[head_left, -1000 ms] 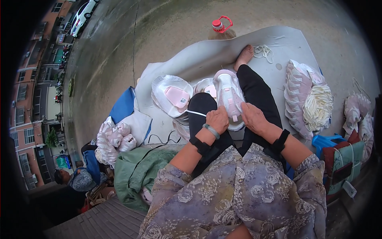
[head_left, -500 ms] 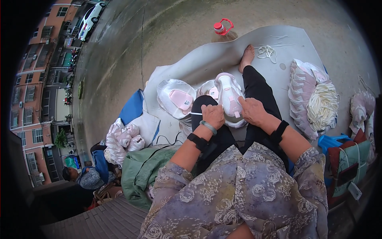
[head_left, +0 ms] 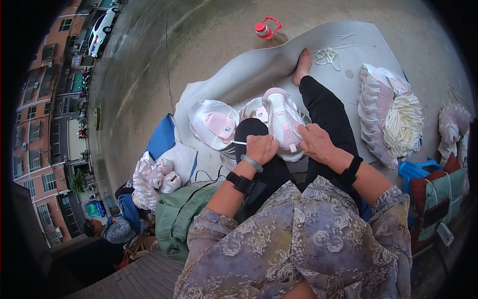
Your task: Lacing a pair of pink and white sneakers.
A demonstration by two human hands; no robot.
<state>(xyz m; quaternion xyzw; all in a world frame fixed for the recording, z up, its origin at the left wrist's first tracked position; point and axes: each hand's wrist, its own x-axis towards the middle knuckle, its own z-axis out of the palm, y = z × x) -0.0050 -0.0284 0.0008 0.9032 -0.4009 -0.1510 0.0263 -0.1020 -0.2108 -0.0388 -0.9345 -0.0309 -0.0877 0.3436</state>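
Note:
Between my knees lies a pink-and-white mesh shoe upper (head_left: 283,119), its toe pointing away from me and a pink heel tab nearest me. My left hand (head_left: 262,148) is closed beside its near left edge, with a white shoelace (head_left: 240,143) sticking out to the left over my knee. My right hand (head_left: 317,144) pinches the right edge of the upper. What the fingertips do under the upper is hidden. Just left, more pale uppers with pink insides, such as one shoe upper (head_left: 219,125), lie on a pale sheet (head_left: 219,82).
White laces (head_left: 328,58) lie by my bare foot. To the right are a bundle of pink uppers (head_left: 377,112) and a heap of laces (head_left: 404,127). A red-capped bottle (head_left: 269,35) stands beyond the sheet. A green cloth (head_left: 181,219) and a seated person (head_left: 119,226) are at left.
The whole view has shifted slightly. Both hands and the shoe upper keep about the same places relative to each other.

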